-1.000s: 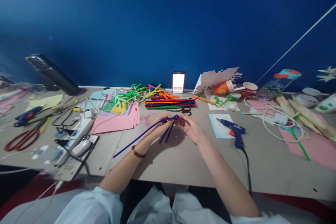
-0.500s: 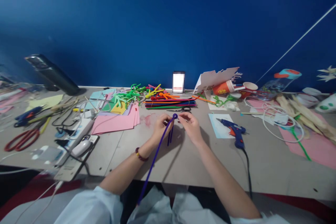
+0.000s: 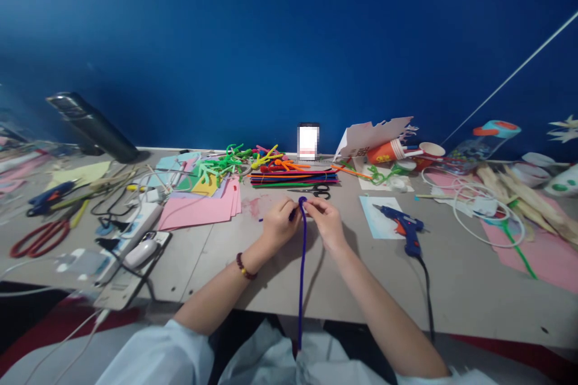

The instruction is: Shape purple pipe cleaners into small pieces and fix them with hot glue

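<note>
- As its long end has swung round, the purple pipe cleaner (image 3: 301, 277) now hangs straight down past the table edge, below a small loop (image 3: 302, 201) held between the hands.
- Fingers of the left hand (image 3: 280, 224) and right hand (image 3: 327, 224) press close, pinching at the loop.
- Scissors (image 3: 315, 191) lie just beyond; a glue gun (image 3: 404, 228) sits to the right.

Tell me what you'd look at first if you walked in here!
A long dark purple pipe cleaner is pinched between the left hand and right hand in the middle of the table. Behind them lies a stack of rainbow-coloured pipe cleaners, and to the right sits a blue-and-orange hot glue gun.
</note>
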A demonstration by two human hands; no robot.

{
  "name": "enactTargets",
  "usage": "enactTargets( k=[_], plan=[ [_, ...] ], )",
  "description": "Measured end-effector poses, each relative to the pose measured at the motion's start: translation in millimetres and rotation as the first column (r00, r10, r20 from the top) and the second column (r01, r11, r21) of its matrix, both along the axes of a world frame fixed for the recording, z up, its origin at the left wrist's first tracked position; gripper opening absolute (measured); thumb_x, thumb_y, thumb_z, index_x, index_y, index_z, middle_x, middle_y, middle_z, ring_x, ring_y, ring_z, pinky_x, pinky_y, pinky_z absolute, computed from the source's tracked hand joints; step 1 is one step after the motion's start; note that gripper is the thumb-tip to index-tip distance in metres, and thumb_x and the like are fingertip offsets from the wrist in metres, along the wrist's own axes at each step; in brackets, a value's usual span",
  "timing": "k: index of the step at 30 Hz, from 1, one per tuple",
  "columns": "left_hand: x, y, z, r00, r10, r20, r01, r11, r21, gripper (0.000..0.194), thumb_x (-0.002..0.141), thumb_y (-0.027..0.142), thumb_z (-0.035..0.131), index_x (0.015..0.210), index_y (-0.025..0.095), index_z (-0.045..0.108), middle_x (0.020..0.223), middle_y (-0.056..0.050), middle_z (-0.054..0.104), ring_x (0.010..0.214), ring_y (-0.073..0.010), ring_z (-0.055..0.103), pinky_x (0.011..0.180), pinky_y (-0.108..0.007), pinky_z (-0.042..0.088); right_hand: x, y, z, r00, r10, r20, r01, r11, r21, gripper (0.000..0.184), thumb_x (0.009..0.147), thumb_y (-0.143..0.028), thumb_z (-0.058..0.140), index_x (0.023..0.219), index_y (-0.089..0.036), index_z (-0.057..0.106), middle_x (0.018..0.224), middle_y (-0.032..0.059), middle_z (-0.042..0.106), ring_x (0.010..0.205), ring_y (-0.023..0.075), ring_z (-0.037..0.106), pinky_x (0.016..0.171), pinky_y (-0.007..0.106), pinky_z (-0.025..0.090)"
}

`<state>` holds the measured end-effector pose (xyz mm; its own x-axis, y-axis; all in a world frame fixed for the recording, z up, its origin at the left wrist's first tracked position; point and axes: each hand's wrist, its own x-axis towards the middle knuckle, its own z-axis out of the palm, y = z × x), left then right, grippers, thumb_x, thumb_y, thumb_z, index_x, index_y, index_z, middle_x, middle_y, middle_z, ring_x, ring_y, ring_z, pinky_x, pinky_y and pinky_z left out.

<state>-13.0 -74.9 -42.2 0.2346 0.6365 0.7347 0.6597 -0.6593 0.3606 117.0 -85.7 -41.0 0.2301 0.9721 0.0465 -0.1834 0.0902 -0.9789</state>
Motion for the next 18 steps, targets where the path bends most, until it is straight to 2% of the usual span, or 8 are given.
enactTargets(
  k=[4, 8, 12, 18],
  plan=[
    [1.8, -0.7, -2.0, 0.999, 0.017, -0.032, -0.015, 0.998, 0.069, 0.013, 0.085, 0.015, 0.048, 0.078, 0.018, 0.059, 0.069, -0.002, 0.058, 0.063, -0.0116, 0.055, 0.056, -0.022, 0.041, -6.9, -0.5, -1.9, 0.980, -0.041, -0.196, 0.012, 0.989, -0.149, 0.024, 0.055, -0.032, 0.077, 0.074, -0.019, 0.070, 0.070, -0.0012, 0.066, 0.063, 0.0119, 0.058, 0.065, 0.028, 0.049],
    [3.3, -2.2, -1.1, 1.000, -0.012, -0.003, 0.012, 1.000, 0.009, 0.013, 0.085, 0.016, 0.047, 0.078, 0.017, 0.058, 0.070, -0.003, 0.058, 0.064, -0.0119, 0.055, 0.057, -0.022, 0.042, -11.1, -0.8, -1.8, 0.961, -0.072, -0.267, 0.034, 0.989, -0.142, 0.023, 0.054, -0.030, 0.077, 0.072, -0.018, 0.069, 0.069, -0.0009, 0.066, 0.062, 0.0117, 0.056, 0.063, 0.027, 0.047],
    [4.1, -3.0, -1.3, 0.999, -0.031, 0.034, 0.033, 0.998, -0.050, 0.013, 0.085, 0.017, 0.047, 0.077, 0.017, 0.057, 0.071, -0.003, 0.058, 0.065, -0.0125, 0.055, 0.058, -0.023, 0.044, -10.9, -2.3, 0.0, 0.983, -0.089, -0.158, 0.082, 0.996, -0.045, 0.018, 0.058, -0.031, 0.075, 0.069, -0.018, 0.068, 0.070, -0.0008, 0.062, 0.064, 0.0117, 0.054, 0.060, 0.025, 0.045],
    [4.0, -3.4, -1.3, 0.998, -0.047, 0.049, 0.049, 0.998, -0.041, 0.013, 0.085, 0.016, 0.046, 0.078, 0.016, 0.058, 0.071, -0.004, 0.058, 0.067, -0.0131, 0.056, 0.060, -0.023, 0.045, -5.4, -3.7, -0.5, 0.986, -0.125, 0.107, 0.113, 0.988, 0.107, 0.021, 0.068, -0.039, 0.068, 0.070, -0.018, 0.068, 0.082, 0.0029, 0.060, 0.072, 0.0141, 0.054, 0.056, 0.024, 0.044]
  ],
)
